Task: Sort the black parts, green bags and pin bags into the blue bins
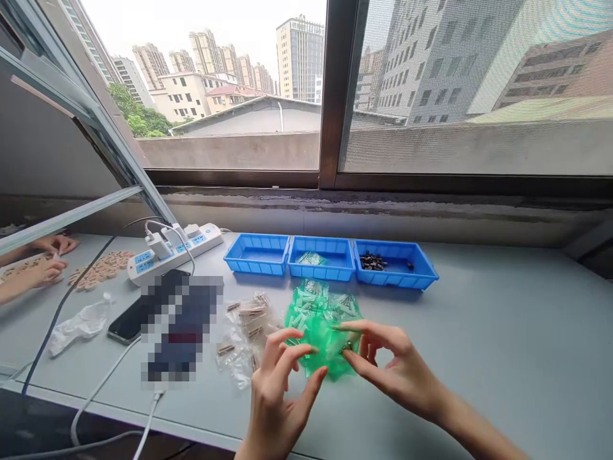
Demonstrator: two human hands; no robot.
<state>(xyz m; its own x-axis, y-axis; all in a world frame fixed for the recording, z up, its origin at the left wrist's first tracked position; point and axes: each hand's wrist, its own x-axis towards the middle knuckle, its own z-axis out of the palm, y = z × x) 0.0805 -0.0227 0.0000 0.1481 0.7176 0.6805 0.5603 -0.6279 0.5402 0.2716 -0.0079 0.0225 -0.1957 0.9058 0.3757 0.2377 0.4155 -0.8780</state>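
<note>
A pile of small green plastic bags lies on the table in front of me, with white wall plugs and screws showing through. My left hand is at the left edge of the pile, thumb and fingers apart in a curve. On the right, my right hand pinches a green bag between thumb and fingers. Something small and shiny shows at those fingertips, too blurred to name. Left of the pile lie clear plastic bags with brownish, pin-like pieces inside.
Three blue bins stand in a row: the left bin, the middle bin with a green bag, and the right bin with dark fasteners. A power strip, phone and cables lie left. Another person's hands work beside wooden pieces.
</note>
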